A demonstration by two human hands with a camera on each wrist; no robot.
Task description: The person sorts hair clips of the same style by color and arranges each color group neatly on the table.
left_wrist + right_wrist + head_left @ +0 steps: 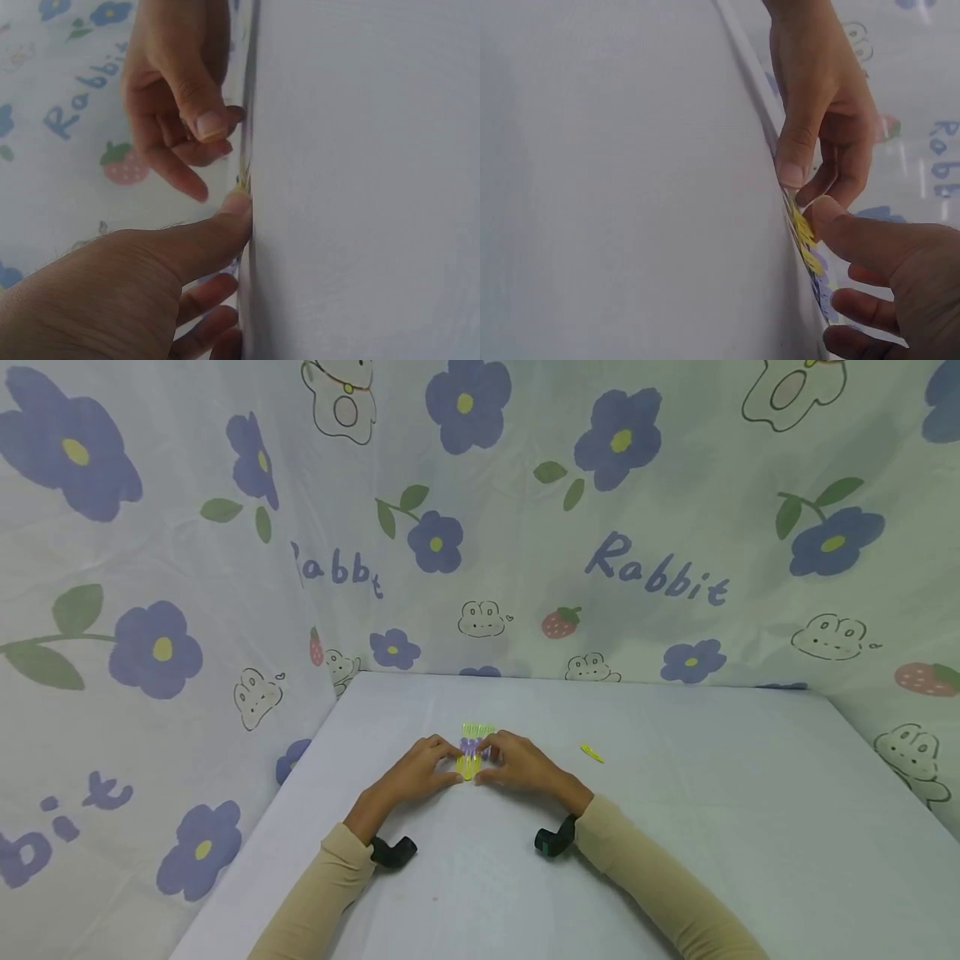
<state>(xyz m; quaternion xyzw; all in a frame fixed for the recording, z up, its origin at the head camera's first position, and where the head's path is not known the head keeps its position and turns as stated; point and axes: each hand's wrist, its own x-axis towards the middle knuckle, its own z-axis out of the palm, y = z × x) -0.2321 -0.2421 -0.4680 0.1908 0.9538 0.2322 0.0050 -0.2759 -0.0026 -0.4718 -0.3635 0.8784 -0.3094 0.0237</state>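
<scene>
In the head view, small hair clips lie in rows on the white table: yellow clips (468, 767) nearest, purple clips (469, 746) behind, pale green clips (477, 728) farthest. My left hand (417, 771) is at the left side of the yellow row, thumb by its near end and fingertips by its far end. From the other side my right hand (522, 766) reaches in, thumb low and fingers over the purple clips, partly hiding them. In the right wrist view, the right thumb (829, 211) stands close to the yellow clips, apart from its other fingers.
A single yellow clip (592, 753) lies farther right on the table (712, 827). Black wrist-worn devices (394, 852) stick out from both cuffs. A cloth backdrop (517, 568) with flowers and rabbits hangs behind the table and to its sides.
</scene>
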